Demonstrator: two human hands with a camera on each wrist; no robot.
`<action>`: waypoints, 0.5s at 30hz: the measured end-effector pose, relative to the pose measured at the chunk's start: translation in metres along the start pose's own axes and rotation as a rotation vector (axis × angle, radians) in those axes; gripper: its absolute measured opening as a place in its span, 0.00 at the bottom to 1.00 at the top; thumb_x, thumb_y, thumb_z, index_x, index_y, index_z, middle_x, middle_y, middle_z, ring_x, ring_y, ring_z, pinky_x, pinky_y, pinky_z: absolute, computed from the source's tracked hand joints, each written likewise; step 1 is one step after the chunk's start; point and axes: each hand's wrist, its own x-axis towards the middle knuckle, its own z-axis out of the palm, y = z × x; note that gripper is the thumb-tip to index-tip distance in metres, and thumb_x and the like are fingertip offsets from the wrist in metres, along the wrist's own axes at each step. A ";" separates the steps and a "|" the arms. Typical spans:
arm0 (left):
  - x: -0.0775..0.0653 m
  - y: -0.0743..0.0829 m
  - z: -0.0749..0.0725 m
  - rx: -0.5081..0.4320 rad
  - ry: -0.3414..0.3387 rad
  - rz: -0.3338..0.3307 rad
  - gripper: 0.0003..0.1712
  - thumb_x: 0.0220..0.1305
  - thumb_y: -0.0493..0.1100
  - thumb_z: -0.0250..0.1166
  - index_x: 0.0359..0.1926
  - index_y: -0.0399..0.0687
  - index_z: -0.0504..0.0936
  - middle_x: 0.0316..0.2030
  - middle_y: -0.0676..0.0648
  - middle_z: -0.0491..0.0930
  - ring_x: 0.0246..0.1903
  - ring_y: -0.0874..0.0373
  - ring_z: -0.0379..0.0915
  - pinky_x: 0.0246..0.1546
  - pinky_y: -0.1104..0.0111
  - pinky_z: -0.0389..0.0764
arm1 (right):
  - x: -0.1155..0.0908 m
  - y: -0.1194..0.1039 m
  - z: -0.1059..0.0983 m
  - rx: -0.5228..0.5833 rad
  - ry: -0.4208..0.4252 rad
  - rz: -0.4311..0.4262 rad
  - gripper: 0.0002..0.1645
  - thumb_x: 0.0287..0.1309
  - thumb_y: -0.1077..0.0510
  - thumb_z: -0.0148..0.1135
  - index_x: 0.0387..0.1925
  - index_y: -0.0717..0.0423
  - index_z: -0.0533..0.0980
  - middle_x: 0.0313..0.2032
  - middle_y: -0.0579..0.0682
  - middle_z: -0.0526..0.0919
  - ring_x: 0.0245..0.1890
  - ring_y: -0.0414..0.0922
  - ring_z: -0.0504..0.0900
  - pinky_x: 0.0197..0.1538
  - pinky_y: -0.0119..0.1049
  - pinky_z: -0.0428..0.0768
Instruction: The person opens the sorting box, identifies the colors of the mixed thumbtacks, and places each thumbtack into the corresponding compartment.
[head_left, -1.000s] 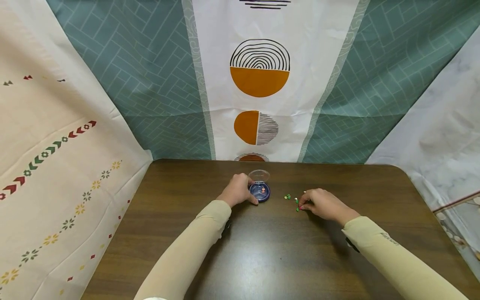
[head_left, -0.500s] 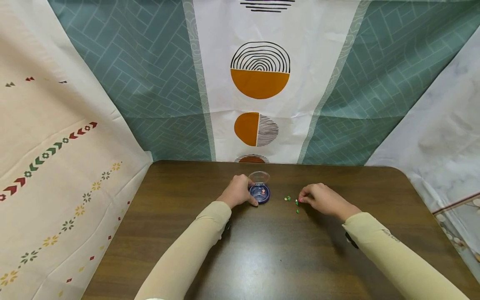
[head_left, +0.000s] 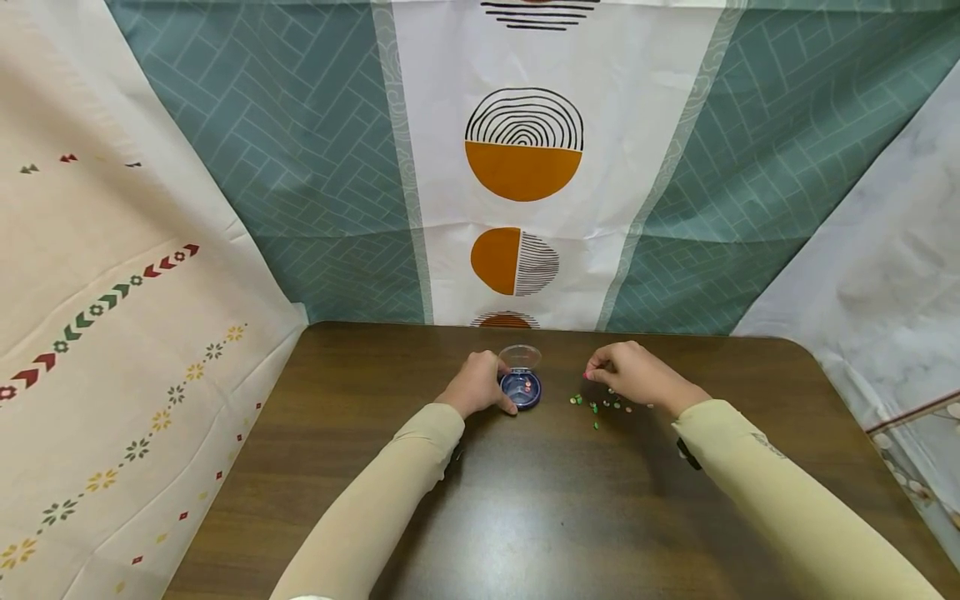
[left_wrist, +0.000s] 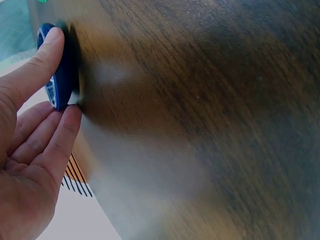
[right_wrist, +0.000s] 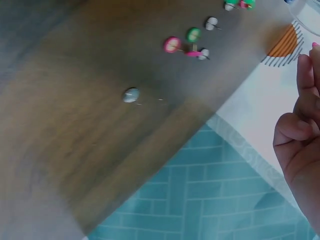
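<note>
In the head view my left hand (head_left: 480,385) grips the side of a small round blue case (head_left: 534,398), whose clear lid (head_left: 521,357) stands raised at the back. A couple of pinkish tacks (head_left: 528,386) lie inside it. The left wrist view shows thumb and fingers around the rim of the blue case (left_wrist: 63,80). My right hand (head_left: 633,375) pinches a pink thumbtack (right_wrist: 314,45) between thumb and fingertip, above the table and right of the case. Below that hand lie several loose thumbtacks, among them a green one (right_wrist: 193,34), a pink one (right_wrist: 172,44) and a grey one (right_wrist: 131,95).
The brown wooden table (head_left: 510,517) ends at a patterned cloth (head_left: 517,167) hanging behind it. More cloth hangs at the left (head_left: 135,333) and right. The scattered tacks spread between the case and the right forearm, some with their pins showing.
My right hand has lifted away from the loose tacks, moving up and left toward the case with the pink thumbtack. My left hand keeps its grip on the case.
</note>
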 end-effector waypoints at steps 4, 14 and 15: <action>0.000 0.000 0.000 -0.001 0.000 -0.009 0.40 0.28 0.51 0.82 0.49 0.44 0.82 0.47 0.47 0.83 0.44 0.56 0.76 0.51 0.62 0.77 | 0.010 -0.006 -0.003 -0.053 0.023 -0.030 0.05 0.61 0.51 0.60 0.30 0.42 0.80 0.32 0.46 0.86 0.19 0.38 0.73 0.29 0.34 0.73; -0.001 0.001 0.000 0.000 0.008 0.001 0.39 0.29 0.49 0.82 0.49 0.44 0.82 0.47 0.47 0.83 0.44 0.57 0.76 0.51 0.63 0.77 | 0.027 -0.020 0.004 -0.044 -0.039 -0.044 0.07 0.61 0.51 0.59 0.31 0.44 0.81 0.32 0.48 0.86 0.20 0.38 0.71 0.27 0.34 0.72; -0.001 0.000 -0.001 0.003 0.009 0.005 0.39 0.29 0.49 0.82 0.49 0.44 0.82 0.47 0.47 0.83 0.45 0.57 0.76 0.51 0.63 0.77 | 0.029 -0.021 0.005 -0.041 -0.043 -0.046 0.07 0.61 0.51 0.59 0.31 0.45 0.81 0.32 0.48 0.86 0.20 0.38 0.72 0.27 0.34 0.72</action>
